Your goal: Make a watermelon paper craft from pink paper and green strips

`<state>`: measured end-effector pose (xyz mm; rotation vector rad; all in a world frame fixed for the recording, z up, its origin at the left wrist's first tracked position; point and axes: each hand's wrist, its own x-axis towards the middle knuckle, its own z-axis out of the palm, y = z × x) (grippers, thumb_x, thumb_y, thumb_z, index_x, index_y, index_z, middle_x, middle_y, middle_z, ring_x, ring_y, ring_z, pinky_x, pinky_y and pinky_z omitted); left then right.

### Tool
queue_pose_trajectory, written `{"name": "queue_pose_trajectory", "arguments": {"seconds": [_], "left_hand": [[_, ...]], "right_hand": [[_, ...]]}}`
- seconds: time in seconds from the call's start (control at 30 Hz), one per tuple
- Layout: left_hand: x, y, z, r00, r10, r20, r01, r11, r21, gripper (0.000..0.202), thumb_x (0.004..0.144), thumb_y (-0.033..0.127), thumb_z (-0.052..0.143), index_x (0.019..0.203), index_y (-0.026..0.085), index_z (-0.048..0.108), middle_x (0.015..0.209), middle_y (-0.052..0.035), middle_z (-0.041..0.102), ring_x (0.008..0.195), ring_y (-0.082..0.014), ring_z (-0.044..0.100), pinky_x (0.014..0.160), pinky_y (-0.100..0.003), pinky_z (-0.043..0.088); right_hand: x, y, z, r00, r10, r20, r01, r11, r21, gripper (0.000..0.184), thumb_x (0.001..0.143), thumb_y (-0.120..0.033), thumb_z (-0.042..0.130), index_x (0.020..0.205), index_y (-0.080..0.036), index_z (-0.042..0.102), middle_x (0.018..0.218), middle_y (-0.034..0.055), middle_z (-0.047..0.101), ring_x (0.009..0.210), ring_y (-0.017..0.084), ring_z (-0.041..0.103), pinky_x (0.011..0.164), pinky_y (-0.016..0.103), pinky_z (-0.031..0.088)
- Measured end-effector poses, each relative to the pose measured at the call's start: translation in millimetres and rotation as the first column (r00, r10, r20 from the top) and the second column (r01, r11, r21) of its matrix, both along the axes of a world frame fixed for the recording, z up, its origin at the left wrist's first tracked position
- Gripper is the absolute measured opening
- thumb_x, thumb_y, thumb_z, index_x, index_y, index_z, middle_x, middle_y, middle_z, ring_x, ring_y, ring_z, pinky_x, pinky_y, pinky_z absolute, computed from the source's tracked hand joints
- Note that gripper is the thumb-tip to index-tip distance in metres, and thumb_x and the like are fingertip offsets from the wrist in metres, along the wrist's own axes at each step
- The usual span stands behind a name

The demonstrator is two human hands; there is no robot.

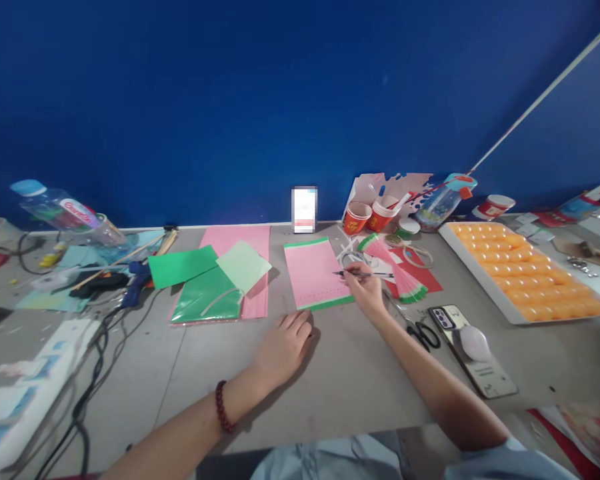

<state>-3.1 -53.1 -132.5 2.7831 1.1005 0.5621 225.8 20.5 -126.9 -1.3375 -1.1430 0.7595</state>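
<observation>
Deep-blue, flat wall [220, 100] stands behind my smooth grey desk [345, 380], where a pink rectangular paper sheet [313, 267] with green strips along its far and near edges lies flat before me. My right grip [365, 283] is clamped on a slim dark pen [380, 275], its tip over the sheet; small dark dots run near the closer strip. My left grip [287, 343] rests palm-down, fingers relaxed, by the sheet's near edge; I cannot tell whether they touch it. Rightward lies a pleated pink-and-green paper fan [404, 275]; leftward, glossy green sheeting in clear plastic [205, 300].
</observation>
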Motion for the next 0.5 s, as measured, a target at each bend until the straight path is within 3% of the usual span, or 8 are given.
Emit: {"name": "queue_pose_trajectory", "arguments": {"seconds": [0.13, 0.23, 0.3, 0.5], "left_hand": [[1, 1, -2.2, 1.0, 0.001, 0.025, -0.001, 1.0, -0.003, 0.017, 0.096, 0.02, 0.042, 0.105, 0.016, 0.057, 0.125, -0.0118, 0.06, 0.112, -0.025, 0.055, 0.088, -0.041, 0.044], [2, 1, -1.6, 1.0, -0.001, 0.027, 0.001, 1.0, 0.0, 0.019, 0.096, 0.021, 0.041, 0.105, 0.017, 0.057, 0.123, -0.0116, 0.061, 0.112, -0.0249, 0.056, 0.088, -0.042, 0.045], [2, 1, -0.6, 1.0, 0.001, 0.014, -0.001, 1.0, 0.008, 0.02, 0.096, 0.021, 0.041, 0.108, 0.017, 0.057, 0.123, -0.0114, 0.06, 0.112, -0.0255, 0.055, 0.089, -0.042, 0.045], [1, 1, 1.4, 1.0, -0.011, -0.001, 0.011, 1.0, -0.009, 0.023, 0.095, 0.019, 0.042, 0.114, 0.016, 0.054, 0.125, -0.0119, 0.059, 0.114, -0.0254, 0.053, 0.089, -0.04, 0.045]], "right_hand": [[-29, -11, 0.9, 0.964, 0.265, 0.004, -0.265, 0.964, -0.029, 0.019, 0.075, -0.037, 0.062, 0.083, -0.019, 0.061, 0.071, 0.0014, 0.063, 0.06, 0.014, 0.061, 0.047, 0.022, 0.045], [-41, -17, -1.9, 0.929, 0.369, 0.009, -0.368, 0.928, -0.054, 0.021, 0.078, -0.036, 0.062, 0.09, -0.019, 0.064, 0.082, 0.0053, 0.069, 0.071, 0.016, 0.066, 0.054, 0.024, 0.05], [-44, -19, -3.5, 0.922, 0.386, 0.002, -0.385, 0.92, -0.08, 0.022, 0.078, -0.037, 0.061, 0.09, -0.019, 0.065, 0.085, 0.007, 0.071, 0.076, 0.018, 0.067, 0.058, 0.026, 0.052], [-49, -20, -4.2, 0.932, 0.354, 0.076, -0.344, 0.932, -0.115, 0.023, 0.077, -0.039, 0.061, 0.082, -0.019, 0.069, 0.074, 0.0042, 0.071, 0.064, 0.017, 0.065, 0.056, 0.028, 0.054]]}}
